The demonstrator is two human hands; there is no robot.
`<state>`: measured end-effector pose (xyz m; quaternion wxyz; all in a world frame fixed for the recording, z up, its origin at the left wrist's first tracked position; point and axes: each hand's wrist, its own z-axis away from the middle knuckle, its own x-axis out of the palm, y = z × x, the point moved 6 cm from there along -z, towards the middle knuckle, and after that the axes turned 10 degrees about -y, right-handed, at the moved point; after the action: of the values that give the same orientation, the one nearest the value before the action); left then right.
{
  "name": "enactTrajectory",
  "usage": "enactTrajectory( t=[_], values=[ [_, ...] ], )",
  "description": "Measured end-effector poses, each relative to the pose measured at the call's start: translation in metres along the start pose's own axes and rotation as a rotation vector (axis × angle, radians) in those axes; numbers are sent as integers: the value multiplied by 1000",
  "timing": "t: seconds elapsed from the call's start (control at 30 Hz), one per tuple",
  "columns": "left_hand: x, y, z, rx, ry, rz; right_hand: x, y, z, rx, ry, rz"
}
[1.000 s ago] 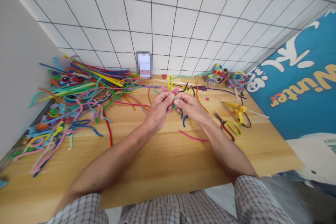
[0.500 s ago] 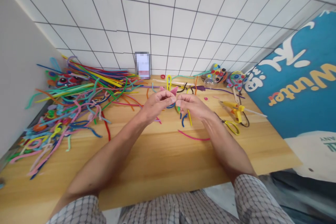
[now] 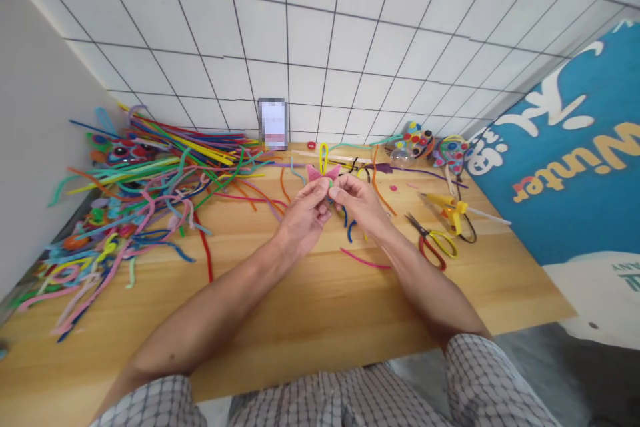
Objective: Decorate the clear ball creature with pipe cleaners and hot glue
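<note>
Both hands meet at the middle of the table with their fingertips pinched together. My left hand is closed, its thumb and forefinger at a small green piece whose kind I cannot tell. From the other side, my right hand pinches the same piece, thumb against forefinger. Just behind the fingers, two pink pointed ears stick up, with a yellow pipe-cleaner loop rising between them. The fingers hide whatever lies under the ears. Short blue pipe cleaners lie beside my right hand.
Many coloured pipe cleaners are heaped at the left. To the right lie scissors and a yellow glue gun. Decorated ornaments stand at the back right. A phone leans on the tiled wall.
My left hand has turned and its fingers have curled lower. Both hands have drawn together on the green piece. The ears and the scissors show more fully.
</note>
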<state>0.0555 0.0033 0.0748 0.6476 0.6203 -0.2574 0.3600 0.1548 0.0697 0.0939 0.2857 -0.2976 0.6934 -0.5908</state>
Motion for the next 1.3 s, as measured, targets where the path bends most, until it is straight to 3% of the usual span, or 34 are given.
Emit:
enactTrajectory(
  t=[0.2,0.4,0.5,0.63,0.83,1.1,1.17,1.3],
  values=[
    [2,1,-4,12,-42,-42,-5,-7,6,-35,124,28],
    [3,37,-15,140,-248,-623,-17,-17,3,41,8,146],
    [5,45,-15,156,-332,-793,-20,-18,2,55,-44,170],
    [-2,39,-17,159,-265,-738,-17,-15,0,32,-59,147],
    [-13,19,-21,120,-123,-463,-13,-17,1,-48,50,125],
    [-10,15,-17,140,-125,-427,-14,-19,6,-57,103,234],
    [-9,17,-17,142,-153,-483,-16,-23,8,-83,129,328],
    [-2,33,-18,256,-251,-810,-18,-32,11,-157,92,595]
  ],
)
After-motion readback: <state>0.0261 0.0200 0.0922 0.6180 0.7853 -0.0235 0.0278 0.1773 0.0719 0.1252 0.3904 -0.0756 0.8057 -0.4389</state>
